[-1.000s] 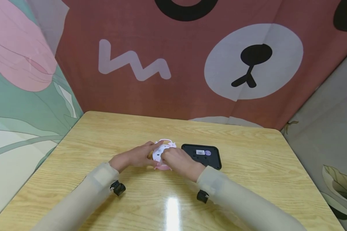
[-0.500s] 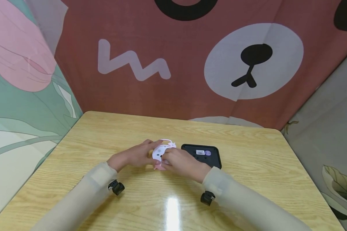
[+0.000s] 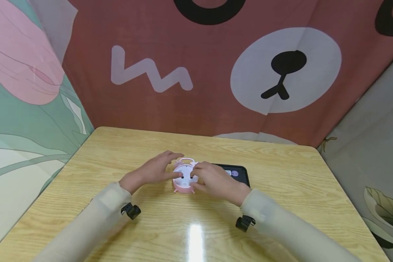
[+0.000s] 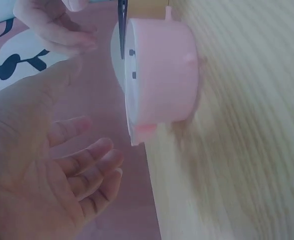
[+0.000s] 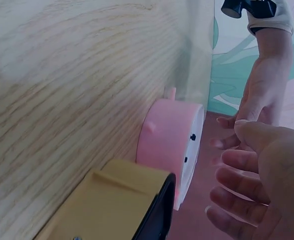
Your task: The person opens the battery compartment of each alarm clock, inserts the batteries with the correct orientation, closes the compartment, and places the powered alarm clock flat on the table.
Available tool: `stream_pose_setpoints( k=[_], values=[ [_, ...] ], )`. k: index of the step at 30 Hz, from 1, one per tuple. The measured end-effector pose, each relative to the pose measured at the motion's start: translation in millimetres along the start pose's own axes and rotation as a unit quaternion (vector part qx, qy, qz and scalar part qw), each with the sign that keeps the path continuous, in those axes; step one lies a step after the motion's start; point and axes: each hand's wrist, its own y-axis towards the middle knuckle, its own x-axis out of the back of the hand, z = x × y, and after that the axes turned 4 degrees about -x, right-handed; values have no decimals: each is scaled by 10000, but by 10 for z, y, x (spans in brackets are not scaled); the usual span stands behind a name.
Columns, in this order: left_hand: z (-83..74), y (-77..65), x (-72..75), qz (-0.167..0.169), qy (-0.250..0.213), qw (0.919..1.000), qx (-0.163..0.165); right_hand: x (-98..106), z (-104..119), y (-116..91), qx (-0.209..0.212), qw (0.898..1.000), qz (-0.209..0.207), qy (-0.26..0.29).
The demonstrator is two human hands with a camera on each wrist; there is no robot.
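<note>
A pink alarm clock (image 3: pixel 184 185) with a white back lies back-up on the table; two small black parts show on that back. Its pink side (image 4: pixel 167 70) shows plainly in the left wrist view. My left hand (image 3: pixel 154 169) hovers over the clock's left side, fingers loosely spread, holding nothing. Over the right side is my right hand (image 3: pixel 217 181), its fingers relaxed and slightly bent. In the right wrist view the right fingers (image 5: pixel 242 185) are apart from the pink clock (image 5: pixel 164 132). The clock's front is hidden against the table.
Right of the clock lies a box-like thing with a black back (image 3: pixel 242 178), bearing a label and a round purple sticker. Its side (image 5: pixel 106 195) is yellowish. My right hand partly covers it. Behind the wooden table (image 3: pixel 144 225) hangs a reddish-brown cloth (image 3: pixel 209 112).
Both hands have come off the clock: the left rose and opened, the right drew back to the right with its fingers loosened. The clock's back is now more visible.
</note>
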Motion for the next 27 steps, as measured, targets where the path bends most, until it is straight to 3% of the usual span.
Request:
stream_pose_setpoints(
  k=[27],
  values=[
    [-368,72,-165,-21,527,9984,-195,75,-410,-194,-560,9982,163,105]
  ],
)
